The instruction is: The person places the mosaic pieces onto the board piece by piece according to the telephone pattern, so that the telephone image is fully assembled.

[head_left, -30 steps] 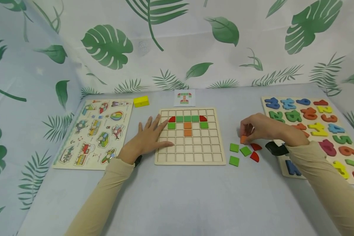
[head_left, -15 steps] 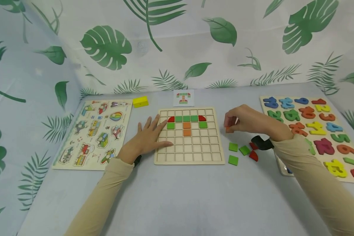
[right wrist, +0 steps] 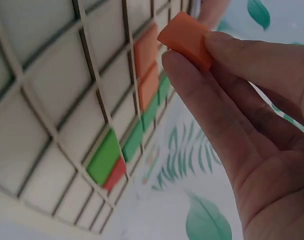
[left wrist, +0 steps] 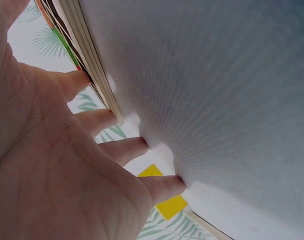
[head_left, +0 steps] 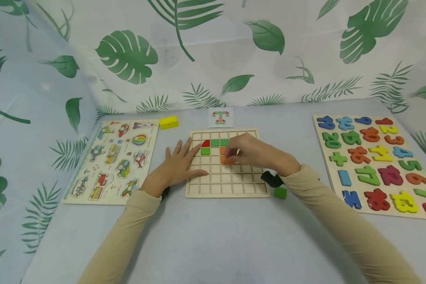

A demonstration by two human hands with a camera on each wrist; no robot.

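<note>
Fingertips of the right hand (head_left: 252,153) pinch an orange square tile (right wrist: 187,39) over the middle of the wooden grid board (head_left: 213,191). In the right wrist view the tile is tilted, close above the grid. On the board lie two orange tiles (right wrist: 146,52) in a column, a row of green tiles (right wrist: 134,142), a lower green tile (head_left: 205,151) and a red quarter-round piece (head_left: 206,143). The right hand hides the row's far end in the head view. The left hand (head_left: 174,167) rests with fingers spread at the board's left edge.
A small pattern card (head_left: 221,122) lies behind the board. A yellow block (head_left: 169,122) and a picture puzzle (head_left: 108,167) are at left, a number puzzle (head_left: 356,189) at right. One loose green tile (head_left: 280,193) shows beside the board; the right wrist hides that area partly.
The right hand has carried the orange tile left from the loose pieces to over the middle of the board. The left hand has stayed in place.
</note>
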